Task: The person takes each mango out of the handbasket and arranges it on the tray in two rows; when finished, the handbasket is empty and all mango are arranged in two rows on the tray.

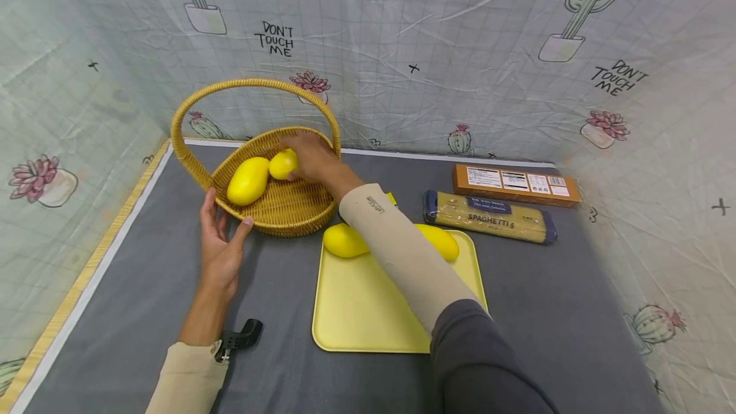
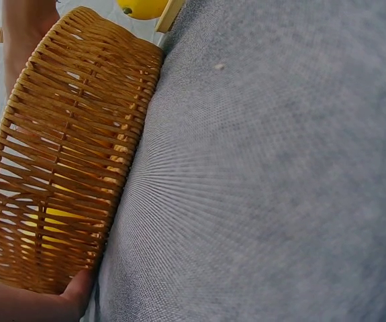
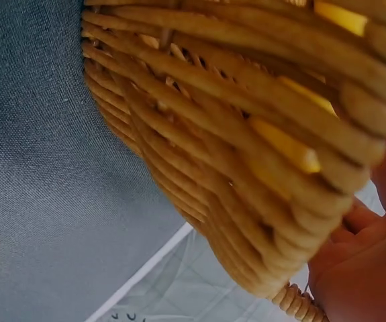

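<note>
A wicker basket (image 1: 293, 213) with a tall handle stands at the left back, tilted a little. Inside it lie a large yellow fruit (image 1: 248, 181) and a smaller yellow one (image 1: 283, 164). The right hand (image 1: 310, 157) reaches over the rim, its fingers curled round the smaller fruit. The left hand (image 1: 222, 257) holds the basket's near left side, thumb at the rim; in the left wrist view its fingers (image 2: 78, 292) press the wicker wall (image 2: 65, 154). Through the weave in the right wrist view, yellow (image 3: 280, 151) shows beside the right hand (image 3: 360, 275).
A yellow tray (image 1: 368, 312) holds yellow fruits (image 1: 439, 243) at its back edge, partly hidden by the right forearm. To the right lie a spaghetti pack (image 1: 489, 216) and a brown box (image 1: 517, 185). A small yellow item (image 1: 391, 199) shows behind the forearm. Printed cloth hangs behind.
</note>
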A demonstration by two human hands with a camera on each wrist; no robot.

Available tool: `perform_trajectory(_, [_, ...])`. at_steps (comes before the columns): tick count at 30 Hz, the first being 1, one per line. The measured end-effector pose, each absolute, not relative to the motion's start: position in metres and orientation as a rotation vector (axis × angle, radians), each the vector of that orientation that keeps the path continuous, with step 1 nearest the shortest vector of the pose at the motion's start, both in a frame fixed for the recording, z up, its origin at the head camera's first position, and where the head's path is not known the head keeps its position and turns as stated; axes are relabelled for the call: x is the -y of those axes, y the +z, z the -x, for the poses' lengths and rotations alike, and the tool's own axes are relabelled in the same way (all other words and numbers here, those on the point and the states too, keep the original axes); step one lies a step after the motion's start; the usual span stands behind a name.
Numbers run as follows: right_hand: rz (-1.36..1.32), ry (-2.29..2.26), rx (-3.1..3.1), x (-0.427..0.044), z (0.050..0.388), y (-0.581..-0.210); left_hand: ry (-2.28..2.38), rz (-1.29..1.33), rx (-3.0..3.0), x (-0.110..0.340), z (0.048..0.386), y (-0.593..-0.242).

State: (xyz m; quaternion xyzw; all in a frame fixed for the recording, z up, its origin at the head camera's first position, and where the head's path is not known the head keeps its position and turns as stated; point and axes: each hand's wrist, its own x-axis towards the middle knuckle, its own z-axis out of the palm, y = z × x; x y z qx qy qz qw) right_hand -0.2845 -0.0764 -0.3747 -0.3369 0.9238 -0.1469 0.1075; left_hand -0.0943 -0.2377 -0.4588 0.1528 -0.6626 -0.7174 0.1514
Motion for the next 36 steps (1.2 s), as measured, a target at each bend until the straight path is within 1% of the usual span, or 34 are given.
perform_trajectory(6, [1.045,-0.389,-2.708,0.078,0.288,-0.379,-2.048,-0.442,1.913,0.239,0.096,-0.459])
perform_trajectory(13, [1.101,-0.381,-2.663,0.074,0.280,-0.378,-2.051,-0.426,1.908,0.238,0.095,-0.458])
perform_trajectory(22, [1.128,-0.369,-2.650,0.068,0.264,-0.372,-2.056,-0.438,1.918,0.238,0.093,-0.457])
perform_trajectory(31, [1.239,-0.493,-2.650,0.059,0.245,-0.358,-2.063,-0.433,1.912,0.238,0.094,-0.457])
perform_trajectory(36, [1.240,-0.590,-2.658,0.051,0.233,-0.349,-2.069,-0.437,1.907,0.238,0.094,-0.457])
